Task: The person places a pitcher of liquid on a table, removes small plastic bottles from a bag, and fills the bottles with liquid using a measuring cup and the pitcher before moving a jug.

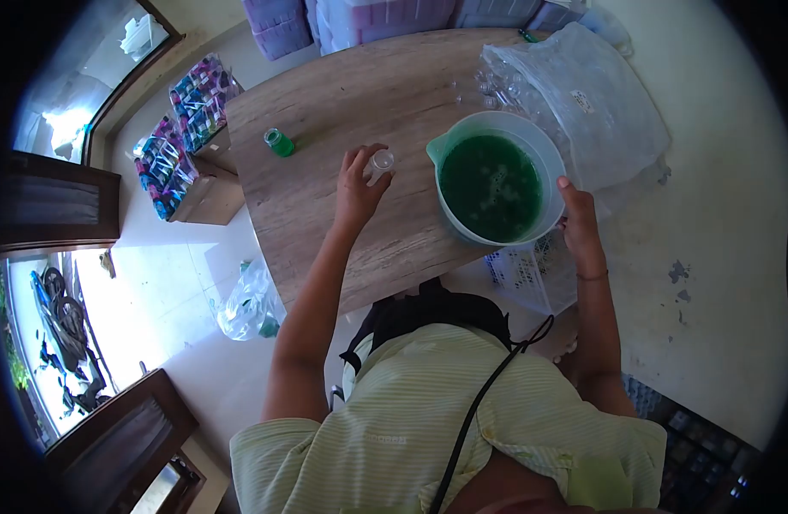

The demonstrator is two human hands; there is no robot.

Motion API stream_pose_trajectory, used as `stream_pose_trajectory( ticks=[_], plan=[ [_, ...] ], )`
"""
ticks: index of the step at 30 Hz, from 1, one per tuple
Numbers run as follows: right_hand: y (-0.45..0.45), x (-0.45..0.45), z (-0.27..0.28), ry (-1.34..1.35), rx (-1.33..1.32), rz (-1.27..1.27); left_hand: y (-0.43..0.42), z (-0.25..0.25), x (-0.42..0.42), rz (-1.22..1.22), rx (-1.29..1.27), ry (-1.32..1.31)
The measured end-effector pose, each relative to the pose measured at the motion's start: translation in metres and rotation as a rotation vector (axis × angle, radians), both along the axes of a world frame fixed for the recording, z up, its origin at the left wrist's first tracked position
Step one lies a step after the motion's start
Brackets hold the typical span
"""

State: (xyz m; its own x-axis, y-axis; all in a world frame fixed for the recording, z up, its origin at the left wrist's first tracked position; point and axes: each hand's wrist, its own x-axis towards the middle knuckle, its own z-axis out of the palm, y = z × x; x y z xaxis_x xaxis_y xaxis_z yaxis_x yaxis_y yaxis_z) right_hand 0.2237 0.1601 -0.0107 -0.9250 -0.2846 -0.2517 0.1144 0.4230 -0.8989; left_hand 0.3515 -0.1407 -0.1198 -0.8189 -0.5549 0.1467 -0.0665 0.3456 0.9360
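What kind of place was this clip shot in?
Probably a room in a house or small shop used for small-scale bottling: a spouted tub of green liquid on a wooden table, a small jar of green liquid, and boxed packaged goods.

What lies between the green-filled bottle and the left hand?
Only a bare stretch of wooden tabletop lies between the green-filled bottle and the left hand, as the head view shows.

One jug (pixel 544 154), two jars (pixel 279 142), two boxes (pixel 215 197)
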Motion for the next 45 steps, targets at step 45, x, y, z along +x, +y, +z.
stream_pose_trajectory(
  ticks=[45],
  plan=[
    [-0.083,-0.017,0.038,0.031,0.106,0.237,-0.016,0.001,0.028,0.115,-0.221,0.13]
  ],
)
